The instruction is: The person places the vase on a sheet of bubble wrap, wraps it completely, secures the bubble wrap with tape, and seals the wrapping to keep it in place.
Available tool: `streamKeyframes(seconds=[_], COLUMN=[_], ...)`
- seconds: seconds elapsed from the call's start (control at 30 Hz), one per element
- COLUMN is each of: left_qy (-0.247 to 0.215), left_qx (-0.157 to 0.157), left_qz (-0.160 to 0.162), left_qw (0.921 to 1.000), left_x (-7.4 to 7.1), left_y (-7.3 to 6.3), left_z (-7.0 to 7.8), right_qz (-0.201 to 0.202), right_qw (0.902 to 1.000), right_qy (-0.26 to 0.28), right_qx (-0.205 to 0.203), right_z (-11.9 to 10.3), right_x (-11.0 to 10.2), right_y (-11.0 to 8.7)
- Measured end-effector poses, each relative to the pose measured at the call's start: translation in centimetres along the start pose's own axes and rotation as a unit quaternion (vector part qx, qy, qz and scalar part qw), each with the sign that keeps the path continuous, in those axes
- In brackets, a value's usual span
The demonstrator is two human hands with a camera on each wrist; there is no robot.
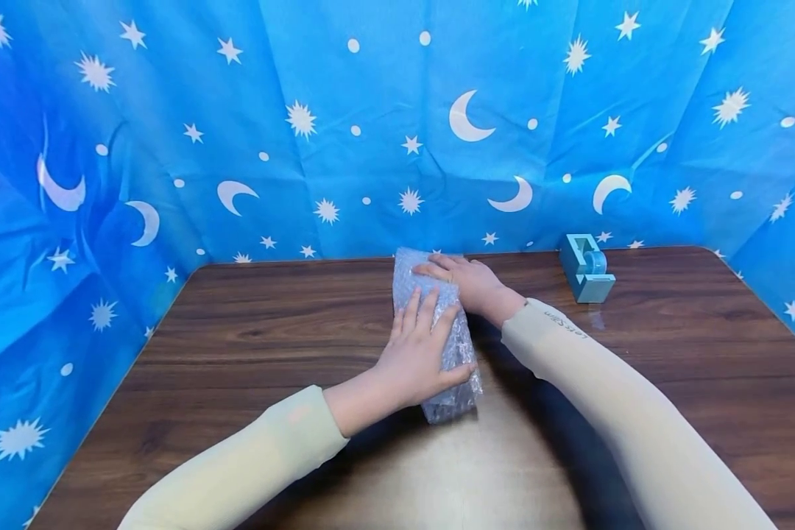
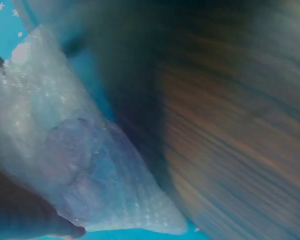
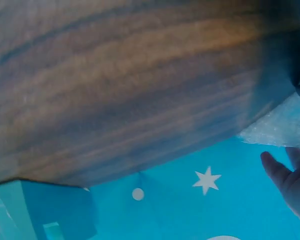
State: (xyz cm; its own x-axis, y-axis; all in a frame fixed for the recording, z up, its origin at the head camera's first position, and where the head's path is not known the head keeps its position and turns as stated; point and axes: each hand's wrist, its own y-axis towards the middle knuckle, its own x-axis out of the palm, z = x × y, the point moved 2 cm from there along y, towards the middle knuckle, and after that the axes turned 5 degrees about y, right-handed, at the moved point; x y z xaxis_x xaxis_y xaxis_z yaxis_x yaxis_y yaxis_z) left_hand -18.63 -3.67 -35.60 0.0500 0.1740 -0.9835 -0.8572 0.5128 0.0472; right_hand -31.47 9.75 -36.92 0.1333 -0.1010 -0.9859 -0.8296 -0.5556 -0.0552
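A bundle of clear bubble wrap (image 1: 467, 346) lies lengthwise on the table between my hands. Spread across its near left part, the fingers of my left hand (image 1: 414, 361) rest on the plastic, with the thumb reaching toward its right edge. My right hand (image 1: 473, 283) lies over the far right part, fingers extended across the top. In the left wrist view the bubble wrap (image 2: 105, 165) looks cloudy, and what it may hold inside cannot be made out. The right wrist view catches a corner of the wrap (image 3: 280, 125) beside the right hand (image 3: 295, 187).
A teal tape dispenser (image 1: 586, 272) stands at the back right of the brown wood-grain table (image 1: 271, 316). Behind the table's far edge hangs a blue cloth (image 1: 371, 162) printed with white moons and stars, which also runs down both sides.
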Motion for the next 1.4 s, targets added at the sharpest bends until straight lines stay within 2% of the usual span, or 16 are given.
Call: streamKeyframes(seconds=[0.17,0.23,0.4,0.5,0.73,0.83,0.93,1.07,1.13,1.23,1.3,1.4], left_qy=[0.054,0.078,0.135,0.155,0.194,0.193,0.192,0.203,0.209,0.215,0.216,0.217], left_qx=[0.029,0.037,0.054,0.057,0.043,0.041,0.038,0.028,0.02,0.012,0.012,0.015], left_qz=[0.064,0.074,0.065,0.065,0.079,0.088,0.092,0.084,0.076,0.07,0.07,0.076], left_qw=[0.9961,0.9935,0.9872,0.9841,0.9767,0.9763,0.9763,0.9752,0.9747,0.974,0.9739,0.9731], left_x=[0.4,0.5,1.2,1.5,1.3,1.3,1.3,1.2,1.1,0.9,0.8,0.9], left_y=[-1.2,-1.9,-3.1,-3.6,-3.4,-3.2,-3.0,-2.9,-2.8,-2.8,-2.9,-3.0], left_z=[-0.3,-0.1,0.8,1.2,1.6,1.7,1.9,2.1,2.1,1.9,1.7,1.5], right_qz=[0.013,0.015,0.01,0.015,0.044,0.081,0.131,0.165,0.171,0.204,0.222,0.245], right_qw=[0.9992,0.9991,0.9993,0.9996,0.999,0.9964,0.9905,0.9789,0.9673,0.9438,0.9332,0.9286], right_qy=[-0.037,-0.038,-0.024,-0.015,0.004,-0.002,0.018,0.121,0.183,0.25,0.268,0.26], right_qx=[0.008,0.016,0.028,0.019,-0.01,-0.024,-0.037,0.0,0.039,0.072,0.09,0.101], right_z=[-0.5,-0.6,-0.4,-0.2,-0.3,-0.2,0.2,1.9,3.2,5.0,6.0,7.1], right_x=[-0.2,-0.2,0.1,0.4,-0.8,-1.6,-2.3,-3.1,-3.4,-3.3,-3.0,-2.2], right_y=[-0.3,-0.5,-1.6,-2.1,-2.9,-4.0,-5.8,-9.3,-11.2,-13.8,-15.3,-17.2])
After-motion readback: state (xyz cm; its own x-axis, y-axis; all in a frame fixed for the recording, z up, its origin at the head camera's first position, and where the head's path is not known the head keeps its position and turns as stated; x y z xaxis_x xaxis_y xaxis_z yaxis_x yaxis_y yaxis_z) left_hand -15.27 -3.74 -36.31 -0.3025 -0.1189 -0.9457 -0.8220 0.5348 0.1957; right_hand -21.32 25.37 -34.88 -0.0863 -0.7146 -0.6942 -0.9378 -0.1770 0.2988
